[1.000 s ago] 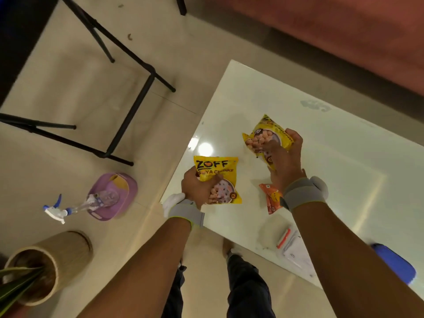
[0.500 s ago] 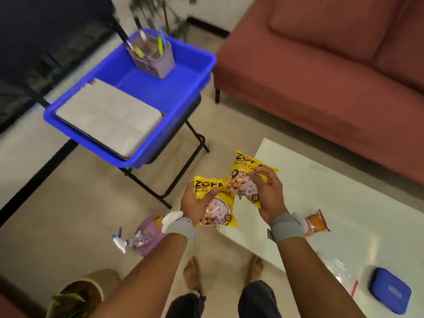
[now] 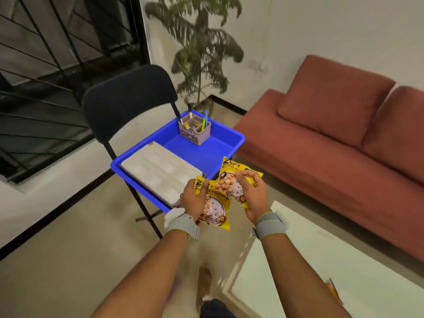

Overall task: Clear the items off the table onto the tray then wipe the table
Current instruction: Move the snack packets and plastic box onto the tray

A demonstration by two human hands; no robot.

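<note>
My left hand grips a yellow soya chunks packet. A second yellow packet is held in my right hand, overlapping the first one. Both packets hang in the air at the near right corner of the blue tray, which sits on a black folding chair. Inside the tray lie a grey flat pad and a pen holder with pens. The white table is at the lower right, with an orange sachet near the frame's bottom right.
A rust-red sofa runs along the right behind the table. A potted plant stands behind the tray. A barred window fills the left wall. Tan floor lies between chair and table.
Both hands lifted the yellow packets off the table and carried them up and away to the tray's near edge. My view rose from the tabletop to the chair and tray.
</note>
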